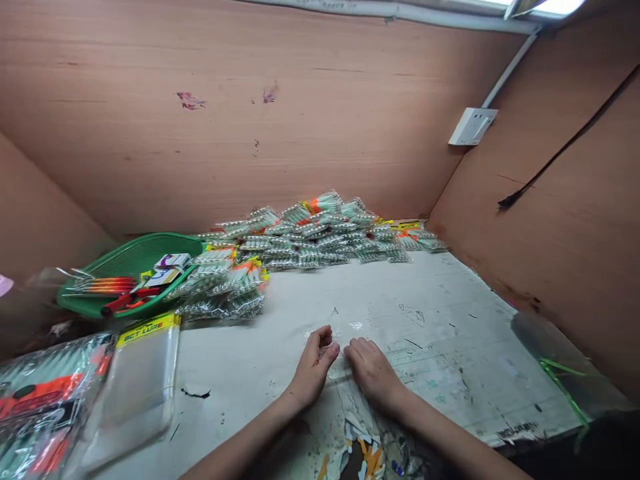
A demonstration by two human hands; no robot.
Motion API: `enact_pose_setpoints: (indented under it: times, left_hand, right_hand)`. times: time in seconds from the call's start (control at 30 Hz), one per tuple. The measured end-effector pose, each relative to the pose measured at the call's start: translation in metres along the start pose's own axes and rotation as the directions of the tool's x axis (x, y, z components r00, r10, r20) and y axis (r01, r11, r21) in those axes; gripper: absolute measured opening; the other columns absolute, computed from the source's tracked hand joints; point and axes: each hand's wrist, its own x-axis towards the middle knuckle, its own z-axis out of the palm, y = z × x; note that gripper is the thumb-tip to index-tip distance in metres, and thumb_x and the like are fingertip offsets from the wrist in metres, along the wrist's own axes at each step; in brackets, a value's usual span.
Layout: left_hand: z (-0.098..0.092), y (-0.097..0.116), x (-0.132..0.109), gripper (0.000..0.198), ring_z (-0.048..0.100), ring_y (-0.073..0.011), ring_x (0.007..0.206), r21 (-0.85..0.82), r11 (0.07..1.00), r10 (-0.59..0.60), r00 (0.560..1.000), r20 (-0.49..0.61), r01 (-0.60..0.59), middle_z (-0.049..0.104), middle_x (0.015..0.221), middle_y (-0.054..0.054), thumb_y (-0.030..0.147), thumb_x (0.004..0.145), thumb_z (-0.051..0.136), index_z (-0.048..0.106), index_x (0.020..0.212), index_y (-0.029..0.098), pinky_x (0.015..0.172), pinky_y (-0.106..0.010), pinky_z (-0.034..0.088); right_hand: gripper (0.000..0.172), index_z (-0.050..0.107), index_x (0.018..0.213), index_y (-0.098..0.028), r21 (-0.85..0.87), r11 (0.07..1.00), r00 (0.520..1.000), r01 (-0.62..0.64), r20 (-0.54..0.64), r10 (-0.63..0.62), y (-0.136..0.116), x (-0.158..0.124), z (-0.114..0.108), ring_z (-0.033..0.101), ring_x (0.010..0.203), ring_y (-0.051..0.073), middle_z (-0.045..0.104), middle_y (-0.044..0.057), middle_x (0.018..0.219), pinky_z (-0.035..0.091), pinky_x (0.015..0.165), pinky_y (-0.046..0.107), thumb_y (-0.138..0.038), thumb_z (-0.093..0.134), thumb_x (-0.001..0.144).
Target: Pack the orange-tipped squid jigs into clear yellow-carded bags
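Note:
My left hand (316, 365) rests on its side over the white tabletop, thumb and bent fingers apart, with nothing seen between them. Just to its right is my right hand (374, 372), palm down, its fingers curled together; no object shows in it and its palm is hidden. A narrow gap separates the two hands. Beyond them, clear packets of pale green lures with orange parts (310, 230) are heaped along the back wall. Another pile of such packets (225, 287) lies to the left of my hands.
A green basket (125, 253) at the left holds small boxes, red-orange sticks and a red-handled tool. Clear bags with a yellow header (150, 327) lie before it, beside lure packets (45, 393). Bright green strips (565, 383) lie right. The tabletop's front edge (367, 450) is torn.

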Motion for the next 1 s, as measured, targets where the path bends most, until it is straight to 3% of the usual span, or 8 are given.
enact_pose_setpoints:
  times: [0.13, 0.27, 0.37, 0.43, 0.57, 0.73, 0.87, 1.0]
  left_hand:
    - [0.006, 0.005, -0.003, 0.055, 0.043, -0.0260, 0.128, -0.201, 0.976, -0.088, 0.996, -0.013, 0.084, 0.052, 0.132, -0.014, 0.055, 0.078, 0.055, 0.055, 0.116, 0.016, 0.111, -0.042, 0.027]
    - [0.018, 0.017, -0.015, 0.064, 0.056, -0.0274, 0.116, -0.426, 0.887, -0.194, 0.981, 0.012, 0.181, 0.063, 0.119, -0.015, 0.063, 0.086, 0.033, 0.056, 0.119, 0.013, 0.102, -0.044, 0.040]
    - [0.012, 0.024, -0.025, 0.056, 0.064, -0.0272, 0.103, -0.618, 0.748, -0.308, 0.951, -0.003, 0.240, 0.069, 0.104, -0.014, 0.053, 0.086, 0.035, 0.059, 0.115, 0.011, 0.095, -0.044, 0.045]
    - [0.001, 0.024, -0.030, 0.044, 0.064, -0.0243, 0.100, -0.657, 0.725, -0.339, 0.937, -0.082, 0.205, 0.070, 0.102, -0.012, 0.043, 0.082, 0.041, 0.062, 0.105, 0.012, 0.095, -0.039, 0.045]
    - [-0.033, 0.020, -0.037, 0.032, 0.064, -0.0225, 0.096, -0.484, 0.861, -0.325, 0.902, -0.286, 0.156, 0.068, 0.102, -0.014, 0.035, 0.080, 0.037, 0.059, 0.090, 0.014, 0.089, -0.035, 0.047]
    - [-0.087, 0.020, -0.027, 0.026, 0.061, -0.0232, 0.102, 0.058, 0.968, -0.184, 0.848, -0.498, 0.244, 0.065, 0.105, -0.014, 0.027, 0.090, 0.029, 0.052, 0.096, 0.016, 0.090, -0.036, 0.043]
    - [-0.100, 0.017, -0.008, 0.022, 0.062, -0.0283, 0.097, 0.477, 0.787, -0.144, 0.868, -0.476, 0.392, 0.067, 0.094, -0.012, 0.025, 0.085, 0.054, 0.055, 0.104, 0.014, 0.090, -0.047, 0.043]
    - [-0.084, 0.011, 0.002, 0.018, 0.064, -0.0195, 0.088, 0.710, 0.557, -0.149, 0.893, -0.425, 0.431, 0.066, 0.095, -0.005, 0.022, 0.089, 0.052, 0.059, 0.104, 0.013, 0.084, -0.044, 0.049]
  right_hand:
    - [0.025, 0.053, 0.081, -0.019, 0.061, 0.998, 0.997, -0.027, -0.071, 0.031, -0.019, 0.011, 0.010, 0.053, 0.066, 0.019, 0.056, 0.006, 0.073, 0.045, 0.060, 0.030, -0.015, 0.030, 0.088]
    - [0.029, 0.052, 0.099, -0.018, 0.107, 0.989, 0.983, -0.100, -0.145, 0.115, -0.049, 0.030, 0.020, 0.053, 0.096, 0.023, 0.057, 0.011, 0.097, 0.047, 0.081, 0.039, -0.018, 0.024, 0.090]
    - [0.030, 0.054, 0.105, -0.017, 0.113, 0.985, 0.981, -0.130, -0.130, 0.144, -0.075, 0.046, 0.025, 0.045, 0.108, 0.031, 0.054, 0.016, 0.108, 0.038, 0.091, 0.055, -0.017, 0.031, 0.086]
    - [0.032, 0.055, 0.108, -0.016, 0.125, 0.985, 0.988, -0.118, -0.081, 0.129, -0.090, 0.056, 0.026, 0.042, 0.112, 0.035, 0.053, 0.017, 0.112, 0.030, 0.096, 0.062, -0.016, 0.038, 0.081]
    - [0.038, 0.057, 0.114, -0.013, 0.235, 0.971, 0.997, -0.036, 0.070, 0.020, -0.112, 0.074, 0.026, 0.047, 0.107, 0.031, 0.057, 0.016, 0.109, 0.034, 0.097, 0.056, -0.018, 0.042, 0.079]
    - [0.047, 0.040, 0.135, -0.017, 0.454, 0.891, 0.985, 0.007, 0.152, -0.086, -0.103, 0.095, 0.018, 0.054, 0.106, 0.018, 0.059, 0.008, 0.115, 0.046, 0.092, 0.034, -0.031, 0.036, 0.091]
    - [0.043, 0.052, 0.117, -0.016, 0.521, 0.848, 0.994, -0.096, 0.102, 0.049, -0.082, 0.102, 0.016, 0.056, 0.104, 0.020, 0.060, 0.010, 0.109, 0.046, 0.091, 0.037, -0.043, 0.027, 0.095]
    - [0.038, 0.057, 0.099, -0.019, 0.562, 0.814, 0.989, -0.146, 0.055, 0.140, -0.073, 0.090, 0.018, 0.060, 0.094, 0.020, 0.061, 0.008, 0.098, 0.051, 0.081, 0.034, -0.046, 0.031, 0.094]
